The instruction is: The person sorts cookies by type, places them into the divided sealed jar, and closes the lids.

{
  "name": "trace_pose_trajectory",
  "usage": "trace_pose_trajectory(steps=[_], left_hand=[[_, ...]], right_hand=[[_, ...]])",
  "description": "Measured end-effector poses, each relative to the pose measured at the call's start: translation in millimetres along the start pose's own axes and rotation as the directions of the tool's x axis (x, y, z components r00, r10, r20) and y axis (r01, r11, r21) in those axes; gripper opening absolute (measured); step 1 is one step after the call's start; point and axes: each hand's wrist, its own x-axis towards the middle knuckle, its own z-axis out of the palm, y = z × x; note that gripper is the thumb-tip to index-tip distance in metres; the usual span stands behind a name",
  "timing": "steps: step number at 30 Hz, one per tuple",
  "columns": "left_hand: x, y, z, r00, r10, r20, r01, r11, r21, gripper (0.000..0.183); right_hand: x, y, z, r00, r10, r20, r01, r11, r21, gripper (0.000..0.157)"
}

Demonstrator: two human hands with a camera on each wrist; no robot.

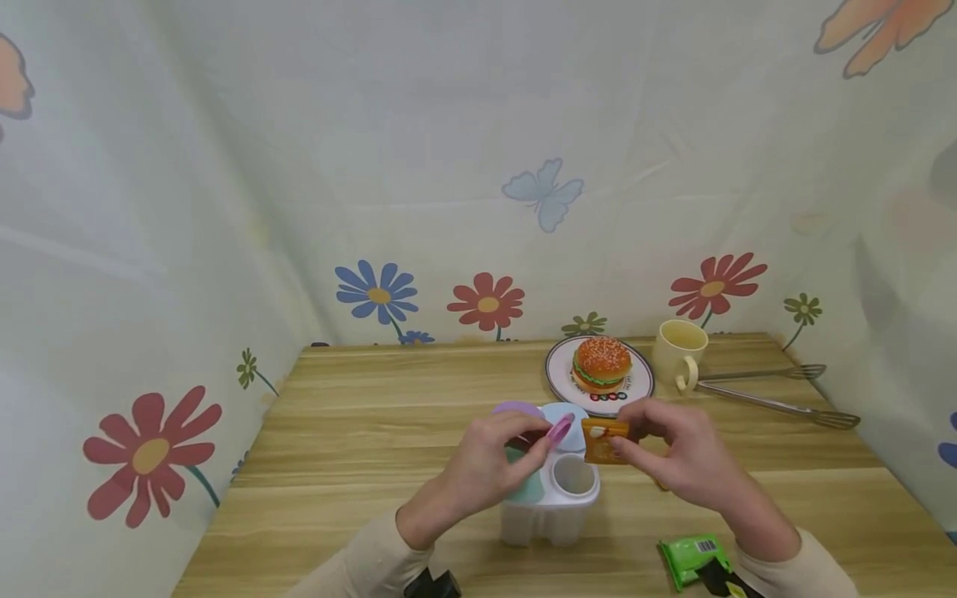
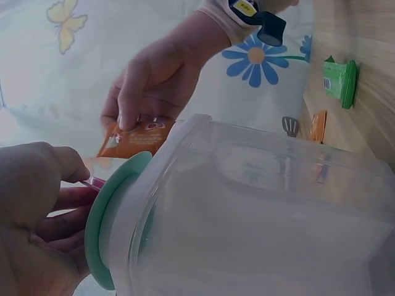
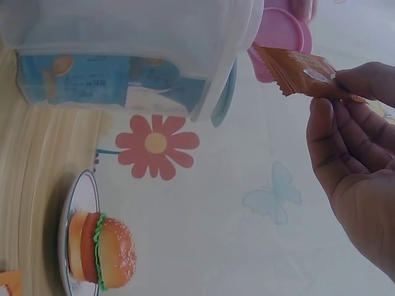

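Note:
My left hand (image 1: 489,461) pinches a round pink lid (image 1: 561,430), tilted up beside an uncovered round opening of a clear storage box (image 1: 549,525). The box's other openings carry purple, blue and green lids (image 2: 117,216). My right hand (image 1: 680,453) pinches an orange snack packet (image 1: 604,442) by its end, just above and to the right of that opening. Through the box wall, blue packets (image 3: 74,79) show inside in the right wrist view.
A plate (image 1: 557,365) with a toy burger (image 1: 601,364) stands behind the box. Right of it are a yellow mug (image 1: 679,349) and two metal utensils (image 1: 777,403). A green packet (image 1: 691,558) lies near my right forearm; another orange packet (image 2: 318,126) lies by the box.

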Motion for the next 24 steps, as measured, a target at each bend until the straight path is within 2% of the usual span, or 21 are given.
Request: trace_pose_trajectory(steps=[10, 18, 24], left_hand=[[-0.8, 0.5, -1.4, 0.998, -0.055, 0.014, 0.056, 0.998, -0.039, 0.015], [-1.3, -0.6, -2.5, 0.997, -0.074, 0.02, 0.074, 0.997, -0.025, 0.015], [-1.0, 0.0, -3.7, 0.996, -0.091, 0.021, 0.092, 0.995, -0.03, 0.016]], right_hand=[[4, -4, 10.9, 0.999, -0.012, 0.05, 0.009, 0.998, 0.062, 0.028], [5, -1, 21.5, 0.996, -0.045, 0.082, 0.035, 0.993, 0.114, 0.027], [6, -1, 26.0, 0.995, -0.038, 0.092, 0.026, 0.99, 0.135, 0.026]])
